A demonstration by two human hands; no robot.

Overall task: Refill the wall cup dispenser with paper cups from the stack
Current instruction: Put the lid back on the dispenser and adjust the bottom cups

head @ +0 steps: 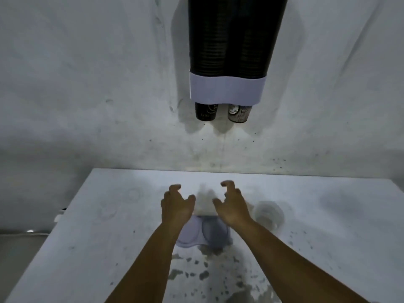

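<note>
The wall cup dispenser hangs on the wall above the table, with two dark tubes full of stacked cups and a pale lilac band at the bottom. A black cup pokes out below on the left and a printed cup on the right. My left hand and my right hand hover over the table with fingers spread and curled, either side of a blurred white object. Neither hand holds anything. A pale lilac double-ring lid lies under my wrists.
The white table has chipped, stained paint near its front. A crumpled clear plastic wrapper lies right of my right hand. The wall behind is rough and whitish. A floor edge and a cable show at the far left.
</note>
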